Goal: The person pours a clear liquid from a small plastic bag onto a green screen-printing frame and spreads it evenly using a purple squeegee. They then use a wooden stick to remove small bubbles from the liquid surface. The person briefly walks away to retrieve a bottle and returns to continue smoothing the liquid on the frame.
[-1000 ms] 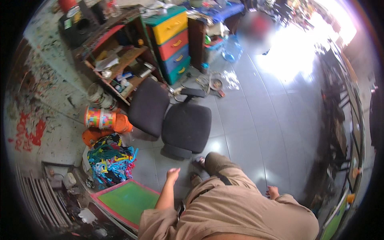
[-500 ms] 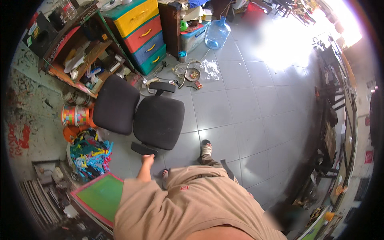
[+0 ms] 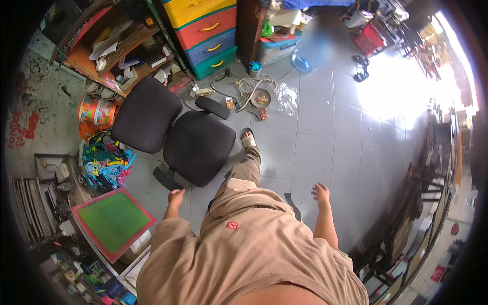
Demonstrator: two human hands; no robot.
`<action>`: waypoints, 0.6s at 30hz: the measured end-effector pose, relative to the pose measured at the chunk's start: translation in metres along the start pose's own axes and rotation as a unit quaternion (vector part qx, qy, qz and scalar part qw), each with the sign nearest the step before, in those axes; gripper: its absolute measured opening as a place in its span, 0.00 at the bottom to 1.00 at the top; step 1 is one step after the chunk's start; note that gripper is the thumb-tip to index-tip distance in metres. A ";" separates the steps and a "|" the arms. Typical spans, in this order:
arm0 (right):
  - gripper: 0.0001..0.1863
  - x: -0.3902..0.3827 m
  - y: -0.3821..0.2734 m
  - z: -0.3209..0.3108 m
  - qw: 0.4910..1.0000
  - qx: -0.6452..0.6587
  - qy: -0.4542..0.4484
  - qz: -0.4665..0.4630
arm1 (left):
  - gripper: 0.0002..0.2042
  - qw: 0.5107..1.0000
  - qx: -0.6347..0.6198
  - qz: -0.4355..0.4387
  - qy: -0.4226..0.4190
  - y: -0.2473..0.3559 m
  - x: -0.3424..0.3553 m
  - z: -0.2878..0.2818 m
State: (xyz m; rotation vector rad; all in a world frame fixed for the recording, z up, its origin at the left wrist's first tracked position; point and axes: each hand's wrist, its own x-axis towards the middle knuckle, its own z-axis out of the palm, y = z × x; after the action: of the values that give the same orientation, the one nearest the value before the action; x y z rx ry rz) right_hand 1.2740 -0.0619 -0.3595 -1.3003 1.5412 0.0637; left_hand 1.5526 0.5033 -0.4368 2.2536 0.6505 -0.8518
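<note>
My left hand (image 3: 175,194) hangs just beside the lower armrest (image 3: 168,178) of a black swivel chair (image 3: 197,147), its fingers loosely bent with nothing visible in them; whether it touches the armrest I cannot tell. Out to the right, over the tiled floor, my right hand (image 3: 320,193) is empty with its fingers apart. My sandalled foot (image 3: 248,138) steps beside the chair seat. Left of the chair lie a colourful tangled heap (image 3: 107,162) and a green panel with a pink frame (image 3: 111,218).
A cluttered shelf (image 3: 81,66), coloured drawers (image 3: 206,28) and a blue water jug (image 3: 302,63) line the far side. Cables (image 3: 251,86), a round dish (image 3: 260,99) and plastic (image 3: 287,99) lie on the grey tiles (image 3: 315,137). Dark racks (image 3: 422,173) run along the right.
My forward foot has advanced beside the chair. My left hand has dropped slightly away from the armrest, and my right hand, hidden half a second ago, shows on the right.
</note>
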 end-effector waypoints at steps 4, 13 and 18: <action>0.28 0.054 -0.142 0.047 0.996 0.001 -0.076 -0.050 | 0.17 0.996 -0.007 -0.088 0.014 -0.005 0.028 0.009; 0.25 0.178 -0.225 -0.018 0.989 -0.108 0.009 0.096 | 0.18 0.949 -0.310 0.009 0.054 0.229 0.042 0.035; 0.24 0.178 -0.331 0.035 0.986 -0.164 0.026 0.010 | 0.18 0.935 -0.339 0.046 0.091 0.260 0.031 0.036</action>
State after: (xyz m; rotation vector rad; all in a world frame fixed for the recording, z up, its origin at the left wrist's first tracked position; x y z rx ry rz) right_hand 1.5687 -0.2949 -0.3215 -1.5530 1.6356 0.3096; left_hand 1.7223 0.3093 -0.3801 1.7163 0.7721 -0.2949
